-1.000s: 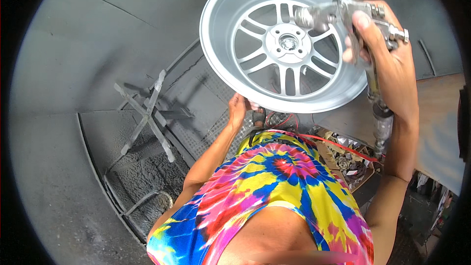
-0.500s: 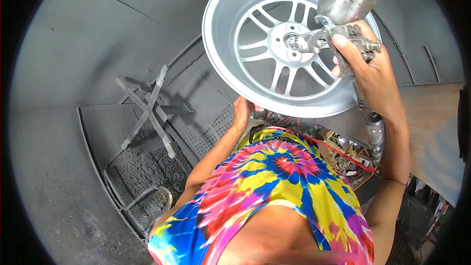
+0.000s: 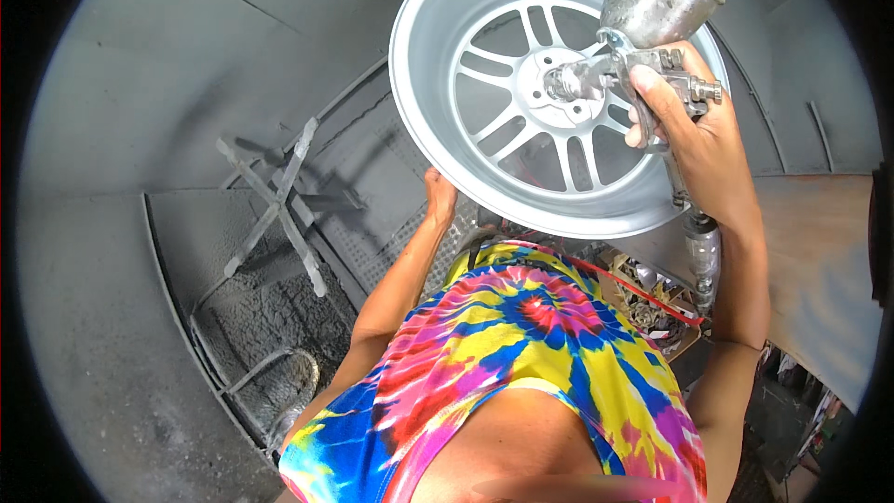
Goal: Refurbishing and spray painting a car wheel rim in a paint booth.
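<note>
My right hand point(image 3: 694, 135) grips a metal spray gun point(image 3: 619, 84) with a paint-flecked silver cup point(image 3: 656, 0) on top. Its nozzle points left over the hub of a silver alloy wheel point(image 3: 424, 112), which lies face up with paired spokes. A cylindrical fitting point(image 3: 703, 256) hangs below the gun's handle beside my right forearm. At the wheel's near left edge is my left hand point(image 3: 440, 196), close against the rim. Its fingers are mostly hidden there, so how they close cannot be seen. Whatever bears the wheel is hidden under it.
A grey-coated cross-shaped stand point(image 3: 279, 196) stands to the left, by grey booth walls point(image 3: 205, 28). A red hose point(image 3: 643, 289) runs below the wheel, over a box of scraps point(image 3: 652, 312). At the right is a brown board point(image 3: 810, 251).
The wheel has turned, with its spokes at new angles, and sits slightly lower in view. My left hand has moved left and up along the rim. The spray gun stays almost in place.
</note>
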The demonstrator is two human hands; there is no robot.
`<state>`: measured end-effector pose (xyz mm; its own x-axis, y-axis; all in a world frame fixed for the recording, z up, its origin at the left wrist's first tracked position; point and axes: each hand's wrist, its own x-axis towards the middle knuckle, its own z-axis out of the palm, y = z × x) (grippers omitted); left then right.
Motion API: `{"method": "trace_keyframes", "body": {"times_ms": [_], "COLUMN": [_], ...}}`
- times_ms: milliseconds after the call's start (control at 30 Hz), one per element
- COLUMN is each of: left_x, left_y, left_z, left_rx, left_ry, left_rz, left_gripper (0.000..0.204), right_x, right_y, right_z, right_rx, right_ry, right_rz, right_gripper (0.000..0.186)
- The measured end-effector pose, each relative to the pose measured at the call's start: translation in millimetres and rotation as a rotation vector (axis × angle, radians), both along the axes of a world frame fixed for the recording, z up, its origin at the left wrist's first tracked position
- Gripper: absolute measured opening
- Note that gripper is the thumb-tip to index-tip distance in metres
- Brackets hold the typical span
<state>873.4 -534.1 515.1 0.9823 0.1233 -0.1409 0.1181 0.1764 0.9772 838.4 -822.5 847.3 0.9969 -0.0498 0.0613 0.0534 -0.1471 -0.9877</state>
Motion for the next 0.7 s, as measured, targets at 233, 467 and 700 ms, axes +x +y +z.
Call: {"method": "trace_keyframes", "body": {"times_ms": [233,467,700], "left_x": [5,37,35], "left_y": [-4,27,16], "left_z": [9,-60,-21], "left_rx": [0.024,0.003,0.033], "left_ry": [0.107,0.108,0.113], "left_rz": [0.031,0.019,0.023], "left_gripper": [0.019,0.02,0.022], "right_x": [19,20,-5], "right_y": [-14,-13,-4], "right_z": [1,6,21], "right_rx": [-0.165,-0.208,-0.038], "right_ry": [-0.189,-0.273,-0.132], "right_rz": [-0.224,-0.363,-0.08], "right_gripper": [0.02,0.021,0.018]}}
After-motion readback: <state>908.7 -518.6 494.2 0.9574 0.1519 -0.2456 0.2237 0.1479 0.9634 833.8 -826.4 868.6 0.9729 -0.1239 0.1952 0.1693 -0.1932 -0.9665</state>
